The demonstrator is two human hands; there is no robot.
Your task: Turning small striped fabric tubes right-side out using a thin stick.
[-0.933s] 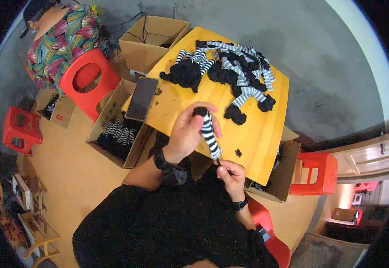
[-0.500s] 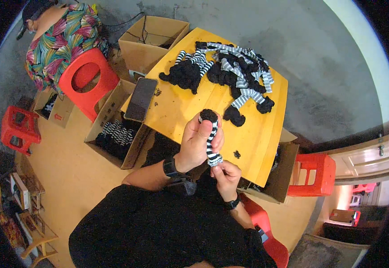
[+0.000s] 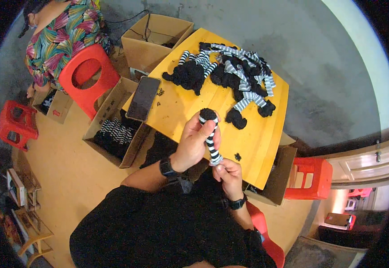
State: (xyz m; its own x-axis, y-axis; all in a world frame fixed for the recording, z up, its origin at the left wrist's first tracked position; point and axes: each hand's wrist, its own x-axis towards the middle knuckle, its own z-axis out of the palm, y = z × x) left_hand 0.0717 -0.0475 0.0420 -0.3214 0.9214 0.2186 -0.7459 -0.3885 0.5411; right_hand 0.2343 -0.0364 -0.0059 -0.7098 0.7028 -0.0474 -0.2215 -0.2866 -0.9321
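The left hand [image 3: 192, 145] has its grip wrapped around a striped knit tube [image 3: 210, 142], at the tabletop's [image 3: 259, 143] near edge; the right hand [image 3: 230, 177] pinches its lower end (contact partly hidden). A slack left grip under uneven pulling could let it slip.

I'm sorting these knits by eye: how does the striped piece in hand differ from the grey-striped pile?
The held piece has black-and-white stripes; the grey-striped pile shows grey and white ones. The left hand and right hand grip the held piece; the pile lies heaped on the table. Both combine stripes with black parts.
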